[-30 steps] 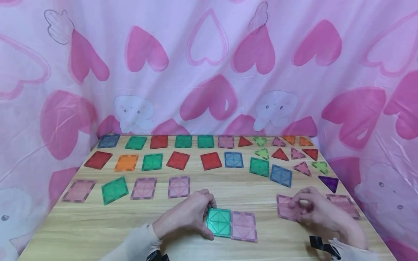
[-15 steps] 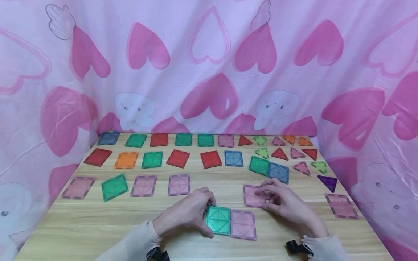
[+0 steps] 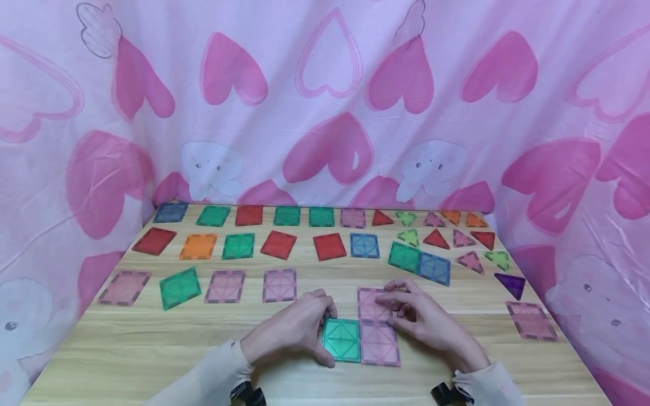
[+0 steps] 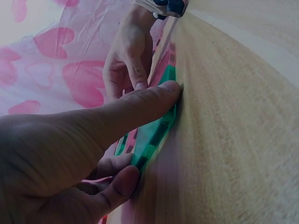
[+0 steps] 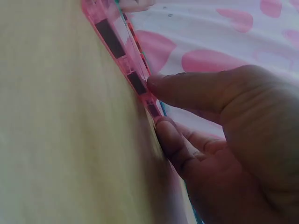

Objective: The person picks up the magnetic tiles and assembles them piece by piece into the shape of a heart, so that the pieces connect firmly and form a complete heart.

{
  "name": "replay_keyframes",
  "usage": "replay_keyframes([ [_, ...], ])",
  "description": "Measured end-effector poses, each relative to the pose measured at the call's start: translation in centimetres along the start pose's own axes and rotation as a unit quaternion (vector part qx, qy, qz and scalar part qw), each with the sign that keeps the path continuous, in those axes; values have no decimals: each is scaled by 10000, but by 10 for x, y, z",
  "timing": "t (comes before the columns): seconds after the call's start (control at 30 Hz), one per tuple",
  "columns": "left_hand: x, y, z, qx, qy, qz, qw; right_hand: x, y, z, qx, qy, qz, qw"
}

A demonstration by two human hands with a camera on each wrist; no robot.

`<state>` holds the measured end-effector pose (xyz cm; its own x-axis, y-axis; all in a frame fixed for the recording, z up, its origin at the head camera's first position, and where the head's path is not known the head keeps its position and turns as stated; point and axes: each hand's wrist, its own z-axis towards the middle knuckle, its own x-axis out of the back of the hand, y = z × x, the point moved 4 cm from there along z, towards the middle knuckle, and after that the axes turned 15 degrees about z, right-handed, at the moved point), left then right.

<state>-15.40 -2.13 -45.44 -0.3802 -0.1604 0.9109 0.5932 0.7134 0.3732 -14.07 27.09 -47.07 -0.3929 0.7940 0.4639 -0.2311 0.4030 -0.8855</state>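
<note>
In the head view my left hand (image 3: pixel 294 328) grips a green translucent square magnetic tile (image 3: pixel 341 340) at its left side. The left wrist view has the thumb and fingers of that hand spread across the green tile's corners (image 4: pixel 154 133). Flat against the green tile's right edge lies a pink square tile (image 3: pixel 380 345). Above this pink one is a second pink square tile (image 3: pixel 369 304), its lower edge meeting the first. My right hand (image 3: pixel 429 324) pinches the upper pink tile near its right side. Up close in the right wrist view, thumb and fingertip are at a pink tile's edge (image 5: pixel 112 39).
Rows of square tiles, such as an orange one (image 3: pixel 198 246) and a red one (image 3: pixel 279 245), lie farther back on the wooden table (image 3: pixel 152 349). Small triangles (image 3: pixel 435 239) gather at the back right. A pink tile (image 3: pixel 531 321) lies at the right edge. A heart-print curtain (image 3: pixel 325 84) encloses the table.
My right hand has slid the pink tile leftward from the right side until it meets the other pink tile. The blue tile at the back shifted against the green one. My left hand stays put.
</note>
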Motion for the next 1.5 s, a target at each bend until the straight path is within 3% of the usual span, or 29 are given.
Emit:
replay_keyframes([
  [0.13,1,-1,-1,24,-1,-34,10000,1,0,-1,-104,-30,92,9999],
  [0.27,1,-1,-1,43,-12,-93,9999,10,1,-1,-55,203,145,9997],
  [0.4,1,-2,-1,25,-1,-101,9999,37,5,-7,161,1179,-170,9927],
  [0.53,1,-3,0,-9,17,-70,10000,67,13,-20,103,2399,-664,9685],
  [0.67,2,-4,0,-2,9,-74,10000,83,23,-29,130,2833,-1099,9526],
  [0.83,1,-4,1,-29,22,-54,10000,85,33,-20,468,2696,-1463,9506],
  [1.0,-2,-5,0,-12,-18,-163,9999,78,43,0,302,1994,-1470,9684],
  [1.1,-4,-4,0,-36,-35,-199,9998,73,45,5,138,1671,-1537,9738],
  [1.5,-2,-4,-1,-79,-24,-165,9998,73,39,-10,-301,1464,-1745,9733],
])
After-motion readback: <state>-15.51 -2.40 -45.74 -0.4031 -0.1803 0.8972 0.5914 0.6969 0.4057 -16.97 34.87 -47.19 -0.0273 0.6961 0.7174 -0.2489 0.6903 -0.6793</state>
